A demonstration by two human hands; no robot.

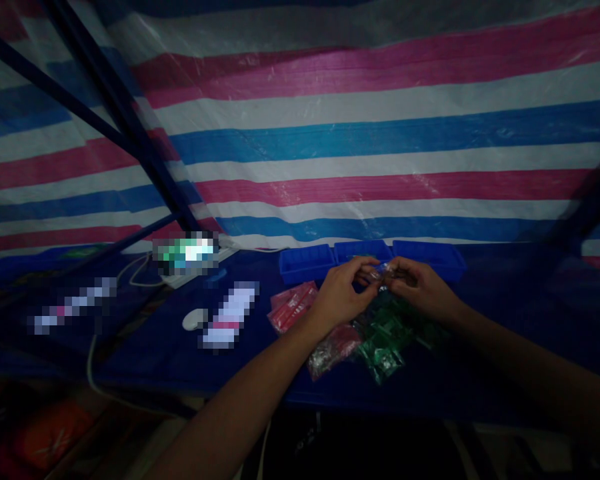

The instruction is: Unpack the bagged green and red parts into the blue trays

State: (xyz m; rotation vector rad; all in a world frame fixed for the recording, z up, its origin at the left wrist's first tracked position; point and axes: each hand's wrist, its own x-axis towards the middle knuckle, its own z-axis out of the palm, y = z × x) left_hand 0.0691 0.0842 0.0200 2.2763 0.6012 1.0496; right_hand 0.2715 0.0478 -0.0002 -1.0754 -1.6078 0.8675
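Both my hands meet over the blue table, in front of the blue bins. My left hand (353, 287) pinches one side of a small clear plastic bag (381, 268), and my right hand (414, 283) pinches its other side. What the bag contains is too dark to make out. Below my hands lie green packets (387, 337) in clear plastic. Red packets (295, 307) rest left of my left wrist, and a clear bag with reddish contents (335, 347) lies between them and the green ones.
Three blue plastic bins (307, 263) stand in a row at the table's back edge. On the left are a round white object (195, 319), a blurred-out phone-like shape (230, 317), a lit device and white cables (93, 360). A striped tarp (380, 147) hangs behind; dark poles (150, 160) cross the left.
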